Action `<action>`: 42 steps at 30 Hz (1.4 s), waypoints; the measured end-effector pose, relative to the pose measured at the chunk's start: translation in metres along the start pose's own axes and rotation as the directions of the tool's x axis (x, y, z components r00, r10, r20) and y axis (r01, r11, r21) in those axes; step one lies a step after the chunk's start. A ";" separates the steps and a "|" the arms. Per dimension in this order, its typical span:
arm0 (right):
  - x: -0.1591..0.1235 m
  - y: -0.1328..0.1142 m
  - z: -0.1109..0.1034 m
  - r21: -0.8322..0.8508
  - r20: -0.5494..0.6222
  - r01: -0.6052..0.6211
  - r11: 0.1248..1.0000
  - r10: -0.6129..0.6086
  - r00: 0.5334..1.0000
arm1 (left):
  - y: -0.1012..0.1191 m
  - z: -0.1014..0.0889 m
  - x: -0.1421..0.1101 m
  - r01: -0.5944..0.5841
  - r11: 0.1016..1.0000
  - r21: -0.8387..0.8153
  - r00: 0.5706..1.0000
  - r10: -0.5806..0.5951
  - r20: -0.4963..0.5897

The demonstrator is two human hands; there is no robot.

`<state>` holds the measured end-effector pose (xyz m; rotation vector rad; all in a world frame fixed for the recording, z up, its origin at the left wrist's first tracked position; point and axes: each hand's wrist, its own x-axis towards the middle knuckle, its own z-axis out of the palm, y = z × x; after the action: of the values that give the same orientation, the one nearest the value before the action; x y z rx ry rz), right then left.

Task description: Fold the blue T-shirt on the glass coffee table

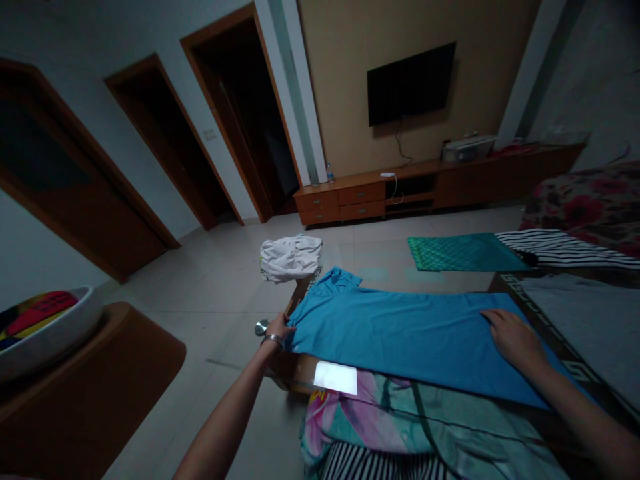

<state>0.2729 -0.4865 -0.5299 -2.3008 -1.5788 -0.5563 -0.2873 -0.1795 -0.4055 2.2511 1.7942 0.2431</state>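
A blue T-shirt (400, 327) lies stretched out across a low table, folded lengthwise, with its bunched collar end (336, 280) at the far left. My left hand (279, 328), with a metal band on the wrist, is closed on the shirt's left edge. On the right part of the shirt lies my right hand (515, 340), palm down, its fingers extended on the fabric; the thumb is hidden.
A white garment (291, 257) hangs over the table's far left corner. A white paper (336, 378) and a flowered blanket (370, 413) are nearest me. Grey cloth (590, 320) and a green folded piece (463, 252) lie right. A basin (55, 343) stands left.
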 end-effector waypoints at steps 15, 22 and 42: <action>0.001 -0.005 -0.008 -0.025 0.019 -0.018 1.000 0.019 1.000 | 0.001 0.002 -0.001 0.123 0.984 0.126 0.979 -0.100 -0.180; 0.005 -0.013 -0.022 -0.007 0.026 -0.030 1.000 0.030 0.999 | 0.014 0.010 -0.010 0.176 0.956 0.235 0.973 -0.132 -0.190; -0.011 -0.076 -0.063 0.195 0.045 -0.100 0.976 0.093 0.995 | 0.061 0.030 -0.015 -0.426 0.759 0.493 0.866 0.499 -0.019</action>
<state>0.1888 -0.4969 -0.4774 -2.2348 -1.4565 -0.3213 -0.2253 -0.2099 -0.4151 3.1037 1.4303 0.0578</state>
